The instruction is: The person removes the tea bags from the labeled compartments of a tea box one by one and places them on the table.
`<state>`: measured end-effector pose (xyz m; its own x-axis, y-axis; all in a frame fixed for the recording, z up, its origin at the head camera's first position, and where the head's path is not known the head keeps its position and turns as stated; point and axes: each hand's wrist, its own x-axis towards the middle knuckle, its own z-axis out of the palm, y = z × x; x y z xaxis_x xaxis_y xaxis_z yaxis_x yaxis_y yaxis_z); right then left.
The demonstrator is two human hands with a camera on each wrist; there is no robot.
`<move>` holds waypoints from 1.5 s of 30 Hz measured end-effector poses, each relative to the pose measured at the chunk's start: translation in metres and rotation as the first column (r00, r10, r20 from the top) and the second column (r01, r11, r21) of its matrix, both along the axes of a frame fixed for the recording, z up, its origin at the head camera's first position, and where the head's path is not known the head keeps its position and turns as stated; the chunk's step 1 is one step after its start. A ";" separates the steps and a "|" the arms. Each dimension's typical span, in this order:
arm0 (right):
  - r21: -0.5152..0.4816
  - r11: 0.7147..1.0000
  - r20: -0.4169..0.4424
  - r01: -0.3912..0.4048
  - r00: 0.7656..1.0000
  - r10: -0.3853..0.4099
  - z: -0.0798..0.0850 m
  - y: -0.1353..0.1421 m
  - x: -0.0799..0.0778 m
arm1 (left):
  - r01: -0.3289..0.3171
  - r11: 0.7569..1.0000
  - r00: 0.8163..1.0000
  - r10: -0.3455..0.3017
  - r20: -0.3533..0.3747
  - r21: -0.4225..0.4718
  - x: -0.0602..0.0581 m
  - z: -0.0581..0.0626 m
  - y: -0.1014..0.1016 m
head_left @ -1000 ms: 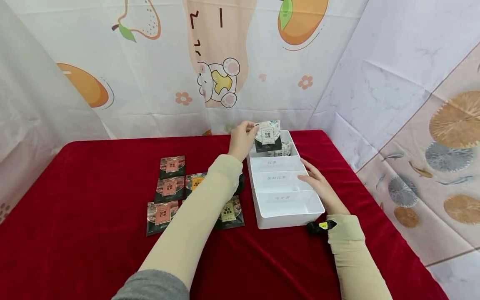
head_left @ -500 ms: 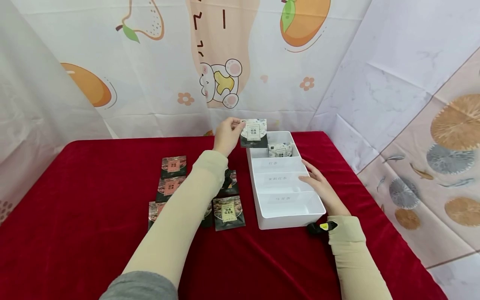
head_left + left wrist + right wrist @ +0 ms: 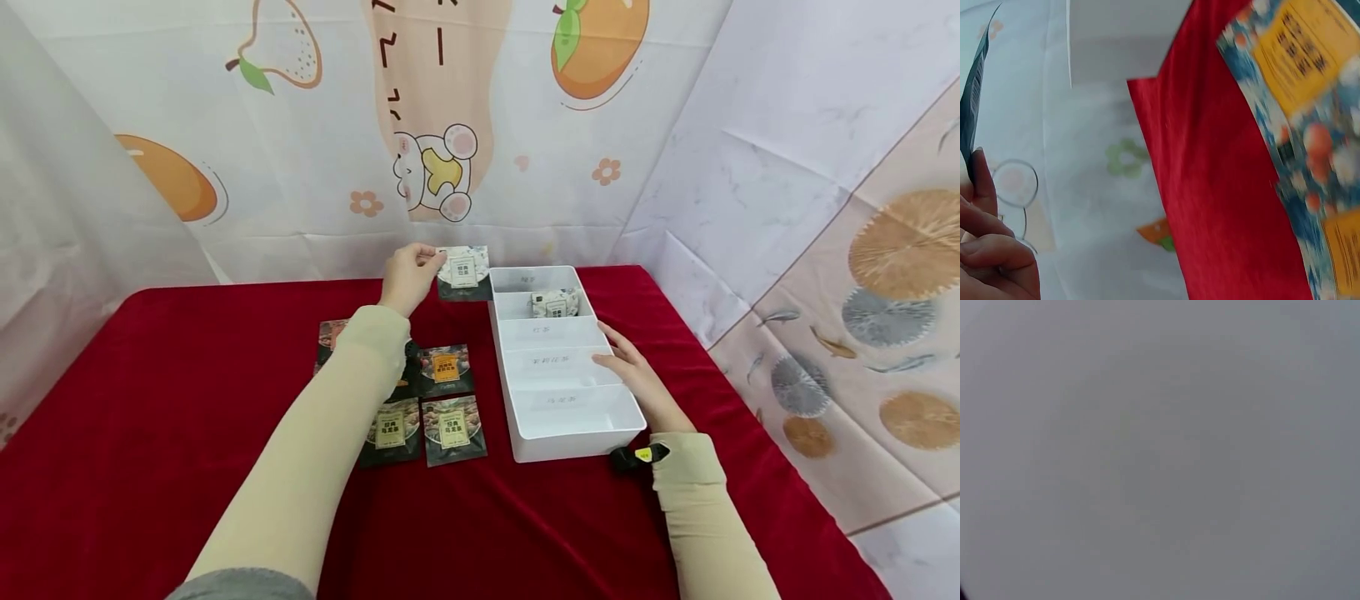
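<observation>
My left hand pinches a tea sachet, white above and dark below, by its upper left corner. It is held up near the back of the table, just left of the white divided box. In the left wrist view the sachet appears edge-on above the fingers. My right hand holds the box's right wall, thumb over the rim and fingers along the outside. Another white sachet leans inside the far part of the box. The right wrist view is only a grey blur.
Dark sachets lie left of the box: yellow-labelled ones in front, an orange-labelled one behind, and a partly covered red-labelled one farther left. My left forearm hides others. A printed curtain hangs behind the red tablecloth.
My left hand has carried the white sachet left, from over the box's far end to beside it. The right hand stays at the box's wall.
</observation>
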<state>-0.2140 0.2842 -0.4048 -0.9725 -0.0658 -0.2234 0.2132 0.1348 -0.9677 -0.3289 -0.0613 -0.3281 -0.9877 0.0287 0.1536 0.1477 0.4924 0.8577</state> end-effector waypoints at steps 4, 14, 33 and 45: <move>-0.010 1.000 -0.006 -0.008 1.000 0.008 0.001 0.000 0.000 | -0.011 1.000 1.000 0.011 0.017 -0.018 0.001 0.000 -0.016; -0.004 1.000 -0.015 -0.007 1.000 0.007 -0.001 0.003 0.001 | -0.046 0.998 0.997 0.048 0.066 -0.035 0.008 -0.002 -0.059; -0.019 1.000 -0.012 -0.023 1.000 0.023 0.000 0.004 0.002 | -0.111 0.991 0.974 0.124 0.188 -0.079 0.020 -0.035 -0.089; -0.010 1.000 -0.014 -0.020 1.000 0.020 0.002 0.001 0.002 | -0.111 0.988 0.959 0.135 0.249 -0.110 0.025 -0.051 -0.098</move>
<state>-0.2124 0.2854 -0.4026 -0.9741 -0.0874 -0.2087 0.1966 0.1294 -0.9719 -0.3041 -0.1595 -0.3795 -0.9905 -0.0931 -0.1015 -0.1367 0.5730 0.8081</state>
